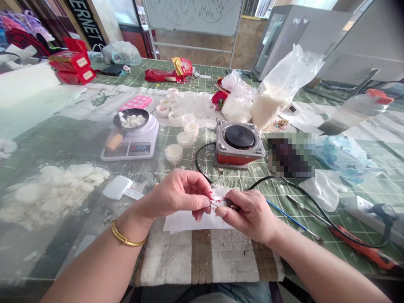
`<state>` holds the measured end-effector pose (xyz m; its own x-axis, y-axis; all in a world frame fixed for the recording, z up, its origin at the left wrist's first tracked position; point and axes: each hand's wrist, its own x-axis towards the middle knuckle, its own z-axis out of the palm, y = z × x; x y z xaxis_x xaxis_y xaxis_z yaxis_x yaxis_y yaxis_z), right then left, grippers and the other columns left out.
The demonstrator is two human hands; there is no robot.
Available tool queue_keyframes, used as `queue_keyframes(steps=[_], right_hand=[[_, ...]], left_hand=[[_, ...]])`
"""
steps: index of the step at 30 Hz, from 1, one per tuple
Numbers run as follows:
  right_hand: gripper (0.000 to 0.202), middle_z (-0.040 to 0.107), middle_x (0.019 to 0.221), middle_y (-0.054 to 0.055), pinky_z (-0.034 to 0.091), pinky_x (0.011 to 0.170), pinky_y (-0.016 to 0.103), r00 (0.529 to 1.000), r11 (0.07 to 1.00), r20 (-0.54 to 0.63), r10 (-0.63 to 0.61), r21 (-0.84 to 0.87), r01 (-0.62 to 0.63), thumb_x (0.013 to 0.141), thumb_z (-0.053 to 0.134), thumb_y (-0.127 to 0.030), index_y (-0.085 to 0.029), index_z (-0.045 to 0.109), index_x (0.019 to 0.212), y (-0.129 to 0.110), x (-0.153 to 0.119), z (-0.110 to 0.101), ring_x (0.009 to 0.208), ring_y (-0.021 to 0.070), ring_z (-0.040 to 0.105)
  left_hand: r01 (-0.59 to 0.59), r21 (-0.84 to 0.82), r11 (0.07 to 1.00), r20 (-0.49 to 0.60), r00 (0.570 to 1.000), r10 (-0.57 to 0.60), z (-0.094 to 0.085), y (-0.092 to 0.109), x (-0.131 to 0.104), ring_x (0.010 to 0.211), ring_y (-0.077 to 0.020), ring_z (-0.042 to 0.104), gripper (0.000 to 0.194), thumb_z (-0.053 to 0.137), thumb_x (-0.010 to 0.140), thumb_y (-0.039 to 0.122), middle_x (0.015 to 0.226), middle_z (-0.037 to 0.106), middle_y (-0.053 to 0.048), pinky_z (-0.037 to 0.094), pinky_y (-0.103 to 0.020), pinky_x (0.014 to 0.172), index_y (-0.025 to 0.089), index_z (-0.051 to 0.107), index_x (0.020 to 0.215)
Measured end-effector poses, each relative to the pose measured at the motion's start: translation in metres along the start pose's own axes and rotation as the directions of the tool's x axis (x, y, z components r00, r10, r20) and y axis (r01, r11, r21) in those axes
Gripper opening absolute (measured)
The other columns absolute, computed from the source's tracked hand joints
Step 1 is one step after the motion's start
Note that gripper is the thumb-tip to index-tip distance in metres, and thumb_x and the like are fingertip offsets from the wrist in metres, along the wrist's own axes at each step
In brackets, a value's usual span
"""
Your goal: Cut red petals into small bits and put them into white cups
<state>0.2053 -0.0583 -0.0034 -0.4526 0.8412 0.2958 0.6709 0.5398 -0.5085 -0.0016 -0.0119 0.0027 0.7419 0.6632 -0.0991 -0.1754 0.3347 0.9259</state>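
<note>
In the middle of the head view, my left hand (186, 195) pinches a small white piece with red bits (217, 199) between thumb and fingertips. Facing it, my right hand (249, 212) is closed round a small dark-handled tool (232, 205), mostly hidden by the fingers; its kind cannot be made out. The right thumb and forefinger come close to the white piece. Beneath both hands lie sheets of white paper (197, 222) on a brown-and-white striped cloth (170, 256).
Behind my hands stands a small hot plate (240, 147) with a black cable. To its left are several small cups (173, 154) and a kitchen scale (147, 139) carrying a black pan (117, 120). White flakes (53, 189) and a white scraper (117, 187) lie left; brushes (293, 221) lie right.
</note>
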Motion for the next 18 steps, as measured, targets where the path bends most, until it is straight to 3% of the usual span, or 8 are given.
queue_keyframes(steps=[18], right_hand=[[0.039,0.04,0.049,-0.005,0.021,0.044,0.021,0.999,0.999,-0.027,-0.037,-0.029,0.036,0.087,0.043,-0.049,-0.019,0.044,0.062,0.0029,-0.0015,0.0032,0.043,0.0063,0.029]], left_hand=[[-0.003,-0.003,1.0,0.008,1.0,0.004,0.0005,0.0021,0.0003,0.05,-0.0099,0.062,0.005,0.066,0.076,0.012,0.066,0.068,-0.002,0.052,-0.02,0.047,0.011,0.062,0.078]])
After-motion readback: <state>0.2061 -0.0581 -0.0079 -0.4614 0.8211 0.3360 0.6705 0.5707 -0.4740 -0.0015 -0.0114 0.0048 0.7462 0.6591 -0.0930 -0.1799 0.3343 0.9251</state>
